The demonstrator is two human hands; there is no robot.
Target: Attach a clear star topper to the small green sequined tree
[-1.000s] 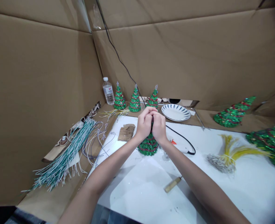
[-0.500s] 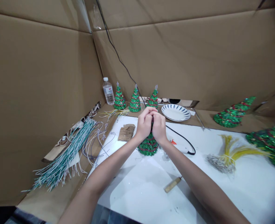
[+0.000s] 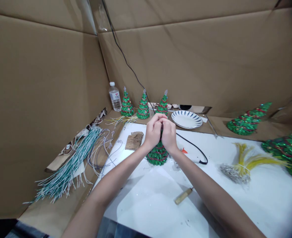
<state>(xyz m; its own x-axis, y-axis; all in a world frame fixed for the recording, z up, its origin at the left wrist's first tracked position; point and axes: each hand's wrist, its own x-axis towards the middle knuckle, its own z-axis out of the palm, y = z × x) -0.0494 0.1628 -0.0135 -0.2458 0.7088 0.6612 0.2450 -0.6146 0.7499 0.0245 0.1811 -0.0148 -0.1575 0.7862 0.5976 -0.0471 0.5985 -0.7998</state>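
A small green Christmas tree [image 3: 158, 156] with red trim stands upright on the white tabletop [image 3: 146, 198]. My left hand [image 3: 154, 131] and my right hand [image 3: 168, 134] are closed together around its upper part. The fingers overlap at the top, so the tip of the tree is hidden. Just right of the tree, partly behind my right forearm, lies a white tool with an orange part [image 3: 184, 151] and a black cord [image 3: 194, 145]. An awl with a wooden handle [image 3: 183, 196] rests nearer to me.
Three finished-looking trees [image 3: 143, 106] and a water bottle [image 3: 115, 97] line the back. A striped plate [image 3: 187, 119] is behind my hands. Bundled yellow wires [image 3: 245, 165] and larger trees [image 3: 246, 122] sit right, teal-white wires [image 3: 71, 165] left, with a cardboard scrap [image 3: 134, 140] nearby.
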